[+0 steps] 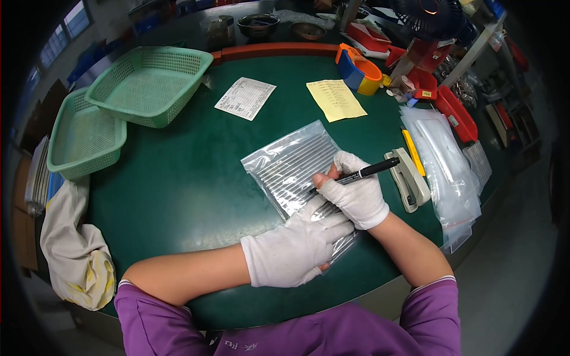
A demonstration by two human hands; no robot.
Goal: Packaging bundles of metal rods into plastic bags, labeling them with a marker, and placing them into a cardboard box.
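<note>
Here we are at a broad green table [178,196], its top shiny toward the person, with a raised red edge [279,50] along the far side. Right of centre on it lies the clear bag [291,151], thin parallel strips showing through. The left hand [294,249], in a white fingerless glove, is spread flat over the bag's near end, fingers stretched out and gripping nothing. The right hand [356,193], gloved to match, has a black marker [373,168] pinched above the bag, tip slanting down to the left (whether it touches the plastic, I cannot tell).

Over to the far left, two green baskets [172,111] overlap, one propped on the other, and a pale cloth [71,237] with yellow patches hangs over the table's side. Beyond the bag, a white slip [244,98] and a yellow note [337,99] lie well apart. Out right: a cream stapler [415,181], a yellow cutter [412,151] just beside it, then a heap of clear plastic sleeves [439,160], with a long red bin [456,114] behind.

And the room! Bowls [258,25] stand past the red edge, a dark fan [430,15] sits at upper right, windows [76,19] glow at upper left, and grey floor [504,237] runs down the right.
</note>
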